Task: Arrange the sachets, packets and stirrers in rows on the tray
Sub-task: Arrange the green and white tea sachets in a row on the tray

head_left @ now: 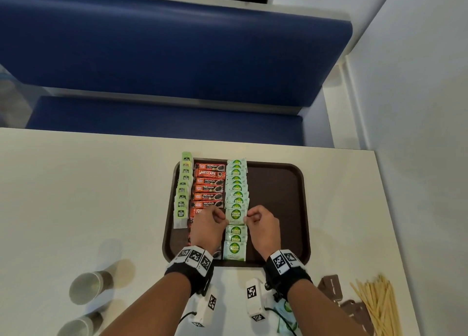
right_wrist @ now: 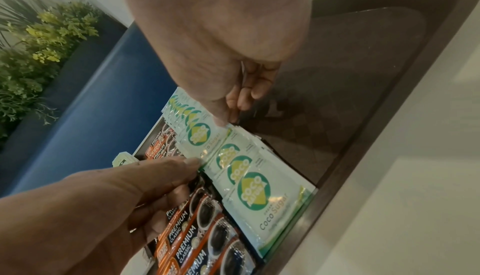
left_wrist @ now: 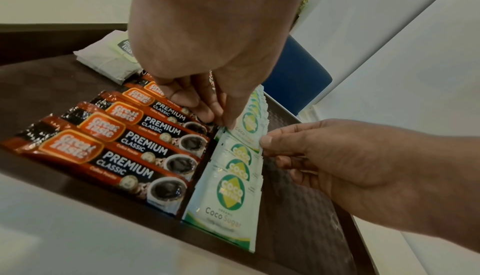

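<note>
A brown tray [head_left: 278, 209] holds three rows: green tea bags [head_left: 182, 191] on the left, red coffee sticks [head_left: 209, 186] in the middle, and white-green Coco Sugar sachets [head_left: 236, 183] beside them. My left hand [head_left: 224, 219] pinches the left edge of one Coco Sugar sachet [head_left: 236, 215] in that row, and my right hand [head_left: 247, 219] pinches its right edge. The wrist views show the same sachet [left_wrist: 248, 123] [right_wrist: 198, 135] held just over the overlapping row. Wooden stirrers [head_left: 377, 305] and brown packets [head_left: 331, 287] lie on the table at the near right.
Two metal cups [head_left: 88, 287] stand at the near left of the cream table. More loose Coco Sugar sachets [head_left: 286, 313] lie under my right wrist. The tray's right half shows bare brown surface. A blue bench [head_left: 177, 57] runs behind the table.
</note>
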{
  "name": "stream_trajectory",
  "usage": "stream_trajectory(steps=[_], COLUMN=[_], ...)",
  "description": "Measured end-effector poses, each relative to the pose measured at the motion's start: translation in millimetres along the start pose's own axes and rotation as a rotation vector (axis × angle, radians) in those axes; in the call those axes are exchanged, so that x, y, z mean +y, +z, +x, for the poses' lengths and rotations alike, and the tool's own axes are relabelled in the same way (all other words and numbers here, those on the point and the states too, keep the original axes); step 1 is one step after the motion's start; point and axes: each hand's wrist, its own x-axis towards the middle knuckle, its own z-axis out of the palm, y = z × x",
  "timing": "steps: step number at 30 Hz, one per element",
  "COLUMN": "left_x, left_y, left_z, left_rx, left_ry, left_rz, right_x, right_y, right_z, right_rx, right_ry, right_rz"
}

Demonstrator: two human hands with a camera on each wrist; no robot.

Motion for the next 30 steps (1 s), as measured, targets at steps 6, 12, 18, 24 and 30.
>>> stream_trajectory(steps=[6, 12, 18, 24, 30], left_x=[-1.4, 7.2, 26.6, 39.1, 37.6], left_y=[-3.8, -10.5, -19.3, -21.8, -15.0], left_z=[-0.6, -4.2, -9.1, -12.4, -8.1], left_rx=[-0.021, 0.074, 0.039, -0.137, -0.223], left_ry=[-0.013, -0.004, -0.010, 0.027, 0.041], left_rz=[-0.021, -0.079, -0.238, -0.340, -0.388], right_x=[-3.9, -11.1, -23.8, -27.0, -29.3], right_y=[-2.8, -6.9, -5.5, 1.9, 1.1], right_z=[2.0, 6.2, 5.1, 1.5, 0.7], right_rx=[0.054, 0.095, -0.056, -0.093, -0.097], right_ry=[0.060, 0.085, 0.080, 0.081, 0.090], right_rz=[0.072, 0.096, 0.192, 0.238, 0.232])
